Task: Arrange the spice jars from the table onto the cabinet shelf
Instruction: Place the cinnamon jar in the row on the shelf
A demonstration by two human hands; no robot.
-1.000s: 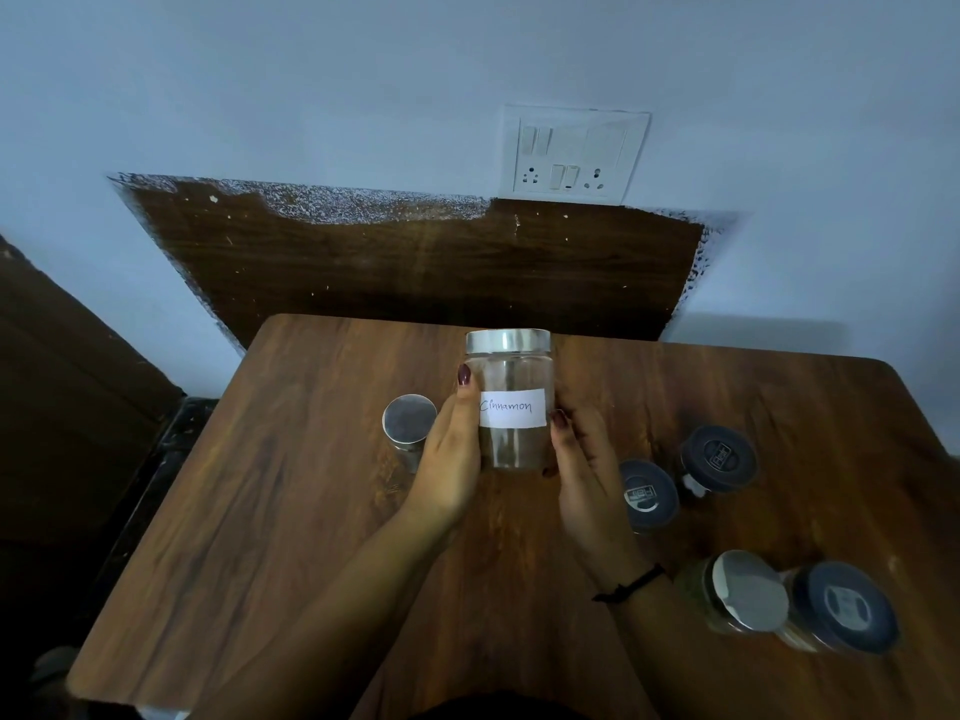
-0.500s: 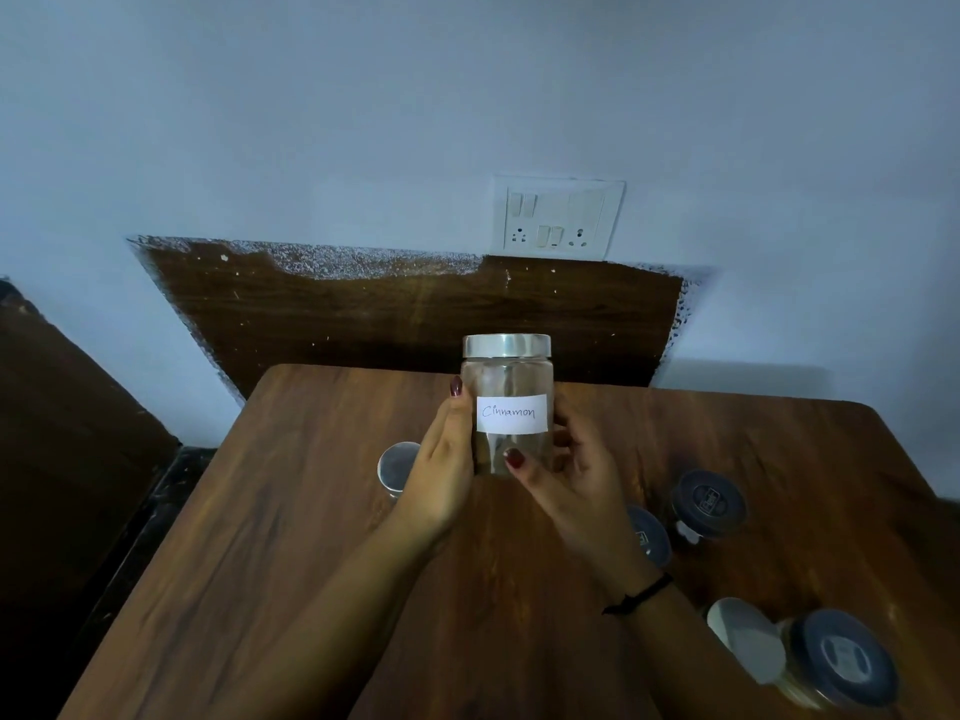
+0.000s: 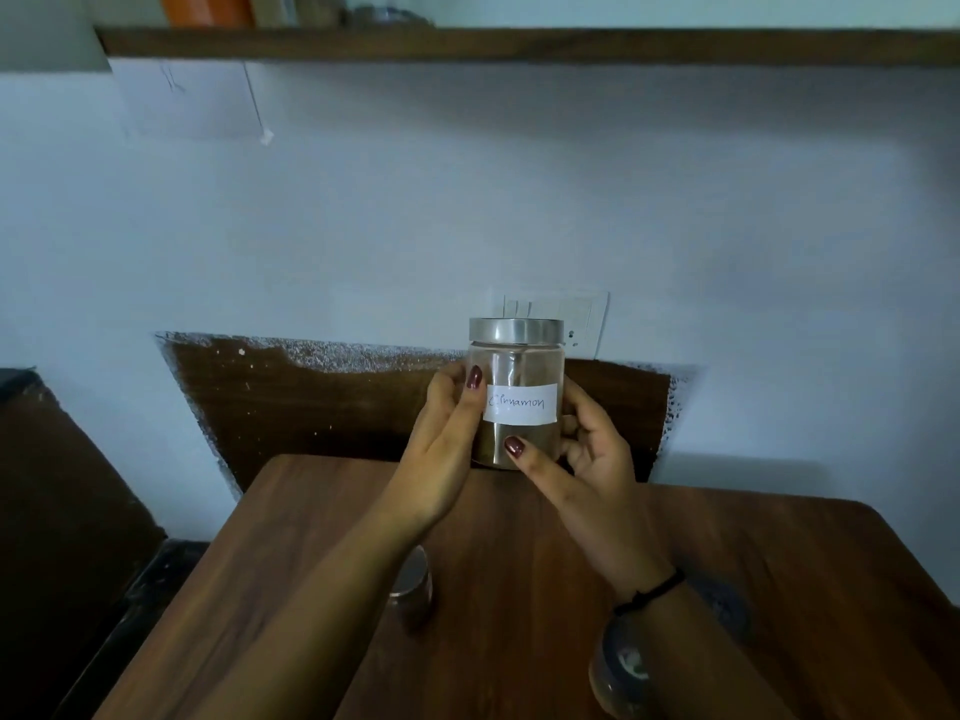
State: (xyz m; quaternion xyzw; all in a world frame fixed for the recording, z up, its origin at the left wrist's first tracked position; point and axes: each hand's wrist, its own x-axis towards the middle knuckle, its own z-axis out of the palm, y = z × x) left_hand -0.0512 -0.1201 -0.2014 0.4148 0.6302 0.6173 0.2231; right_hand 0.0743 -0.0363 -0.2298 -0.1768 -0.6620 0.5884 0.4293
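Left hand (image 3: pixel 441 449) grips the jar (image 3: pixel 519 368) from the left side: palm flat on the glass, thumb up the front with a dark red polished nail. Right hand (image 3: pixel 587 459) holds the right side, thumb pressed low on the front, fingers curled round the back. Thin black band (image 3: pixel 649 595) on the right wrist.

The jar is upright at frame centre. It is a clear glass cylinder with a smooth brushed-metal lid (image 3: pixel 516 330) and a white paper label (image 3: pixel 521 403) handwritten "Cinnamon". Brown powder fills the lower part. Its base shows level with the far edge of the table (image 3: pixel 779 589); cannot tell if it touches the top.

The table is dark brown wood grain, glossy, with rounded corners. A small jar (image 3: pixel 413 589) with a metal lid stands on it, partly hidden under the left forearm. A dark-lidded jar (image 3: pixel 621 662) sits at lower centre-right beside the right forearm, blurred. A second dark round lid (image 3: pixel 722 610) shows just past the wrist.

Behind the jar, a white switch plate (image 3: pixel 582 314) sits on the pale wall. Below it is a dark wood panel (image 3: pixel 311 397) with a rough, speckled paint edge.

The shelf (image 3: pixel 519 44), a long dark wooden board, runs across the top of the frame, well above the jar. On it, upper left, are an orange object (image 3: pixel 208 7) and something metallic (image 3: pixel 387 15), both cut off. A white sheet (image 3: pixel 187 101) hangs under the shelf's left end.
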